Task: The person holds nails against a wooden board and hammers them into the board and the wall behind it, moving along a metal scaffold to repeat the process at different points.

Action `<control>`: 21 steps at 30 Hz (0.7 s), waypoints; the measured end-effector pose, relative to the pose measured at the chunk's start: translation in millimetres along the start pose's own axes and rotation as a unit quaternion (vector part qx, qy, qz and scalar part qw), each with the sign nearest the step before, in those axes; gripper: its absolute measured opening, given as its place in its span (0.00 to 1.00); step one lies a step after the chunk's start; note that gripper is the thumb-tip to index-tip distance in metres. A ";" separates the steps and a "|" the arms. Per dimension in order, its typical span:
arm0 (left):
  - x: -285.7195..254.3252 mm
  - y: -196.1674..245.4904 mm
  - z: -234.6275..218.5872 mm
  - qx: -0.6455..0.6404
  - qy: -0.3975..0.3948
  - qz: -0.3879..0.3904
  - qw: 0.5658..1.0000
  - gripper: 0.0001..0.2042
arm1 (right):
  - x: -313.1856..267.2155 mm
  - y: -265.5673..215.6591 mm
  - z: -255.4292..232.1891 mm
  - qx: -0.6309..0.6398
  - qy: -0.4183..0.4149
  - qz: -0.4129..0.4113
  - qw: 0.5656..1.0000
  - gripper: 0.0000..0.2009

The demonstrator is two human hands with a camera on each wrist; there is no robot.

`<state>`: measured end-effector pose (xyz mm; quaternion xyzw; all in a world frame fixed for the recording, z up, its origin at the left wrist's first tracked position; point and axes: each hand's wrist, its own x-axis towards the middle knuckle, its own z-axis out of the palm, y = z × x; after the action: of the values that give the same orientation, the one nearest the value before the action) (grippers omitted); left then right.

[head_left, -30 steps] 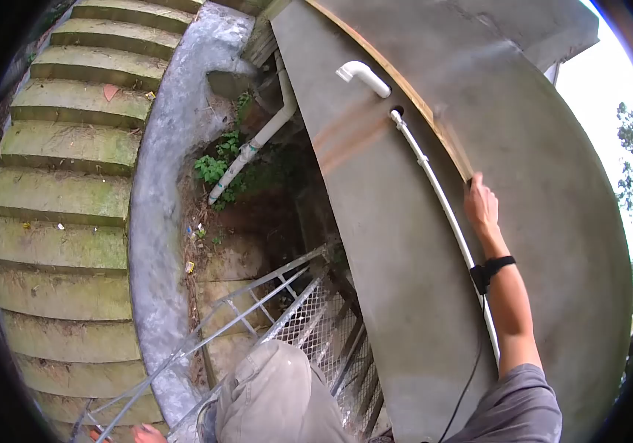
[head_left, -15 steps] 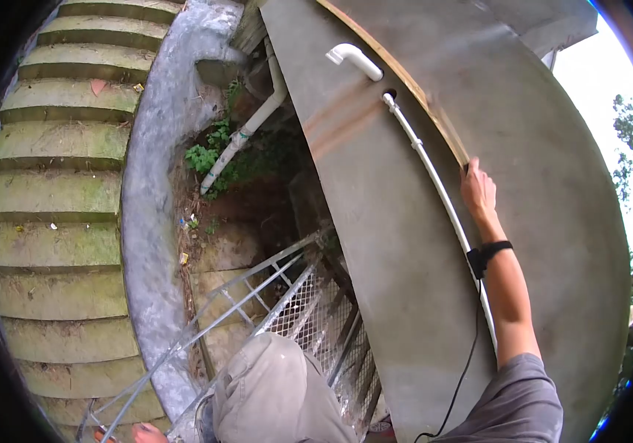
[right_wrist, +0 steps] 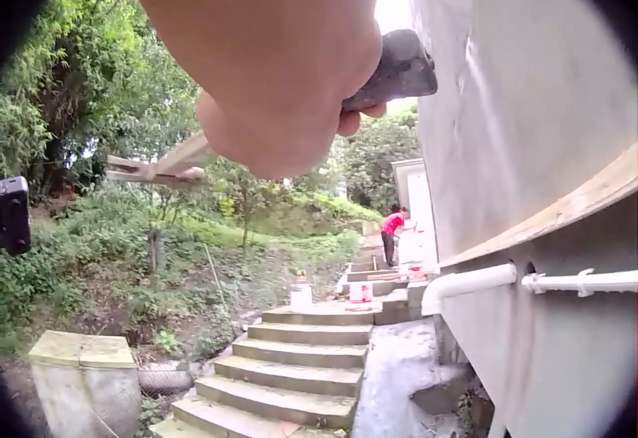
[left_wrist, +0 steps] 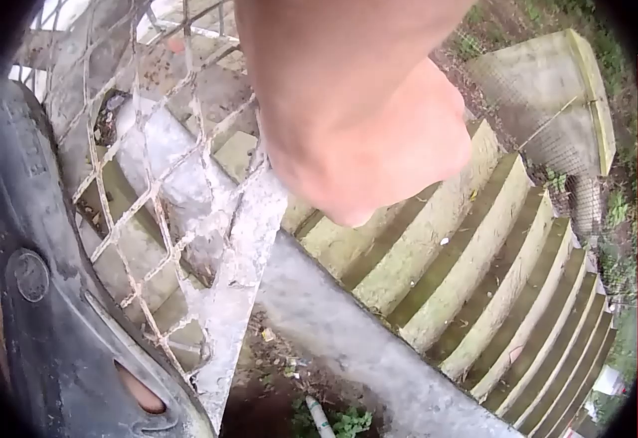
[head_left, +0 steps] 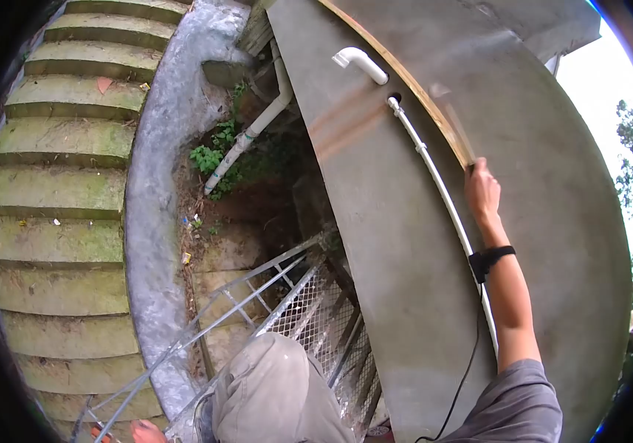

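Note:
In the head view my right hand (head_left: 483,193) is raised against the grey plastered wall, beside a long curved wooden strip (head_left: 405,74). It grips a hammer-like tool (head_left: 460,125), blurred there. The right wrist view shows the tool's dark grip end (right_wrist: 404,69) past my fingers, with a pale shaft and crosswise head (right_wrist: 150,171) on the other side. My left hand (head_left: 148,433) is low at the frame's bottom left, close to the metal railing and a small orange object (head_left: 101,434). In the left wrist view its fingers are mostly hidden; I cannot tell whether they hold anything.
A white elbow pipe (head_left: 364,65) and a thin white pipe (head_left: 442,181) come out of the wall (head_left: 405,244). Mesh-panelled metal framework (head_left: 294,314) stands below, near my knee. Mossy steps (head_left: 58,192) run along the left. A person in red (right_wrist: 393,229) stands farther up the steps.
The hammer-like tool stays blurred beside the wooden strip, its far end now standing slightly apart from it. My right hand keeps nearly the same place; the head view shifts slightly.

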<state>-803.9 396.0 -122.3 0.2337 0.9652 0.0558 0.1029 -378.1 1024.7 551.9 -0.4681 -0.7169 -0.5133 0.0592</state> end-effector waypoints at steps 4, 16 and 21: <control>-5.6 20.4 -4.3 0.022 0.010 0.001 1.000 0.23 | 57.4 -56.9 -54.4 -0.009 -0.058 0.027 0.998 0.14; 0.2 -11.8 19.3 0.010 -0.016 0.030 0.999 0.23 | 18.1 -22.3 -29.5 -0.068 -0.120 0.046 0.989 0.15; 0.9 -22.9 -13.2 -0.002 -0.046 0.036 0.998 0.21 | 32.5 -108.1 -106.8 0.068 -0.012 0.059 0.996 0.16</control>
<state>-817.7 375.3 -113.2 0.2708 0.9502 0.0508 0.1453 -517.5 956.3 546.5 -0.5104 -0.7219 -0.4536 0.1123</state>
